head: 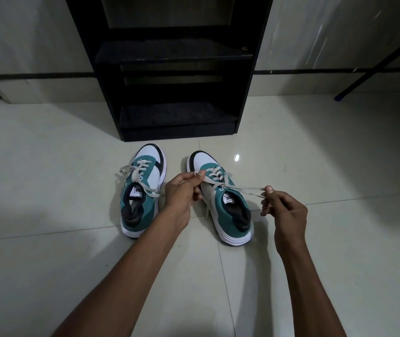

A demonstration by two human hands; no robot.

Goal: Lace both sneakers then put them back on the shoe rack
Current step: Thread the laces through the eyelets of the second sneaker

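Two teal, white and black sneakers stand on the tiled floor, toes toward the rack. The left sneaker (143,190) has its beige laces threaded and lying loose. Over the right sneaker (220,198), my left hand (184,190) pinches one end of its lace (242,188) just left of the eyelets. My right hand (284,207) pinches the other end and holds it stretched out to the right. The black shoe rack (177,127) stands just beyond the toes with its shelves bare.
Pale glossy floor tiles lie all around the shoes. A wall with a dark baseboard strip runs behind the rack. A dark slanted leg with a blue foot (339,97) rests at the far right.
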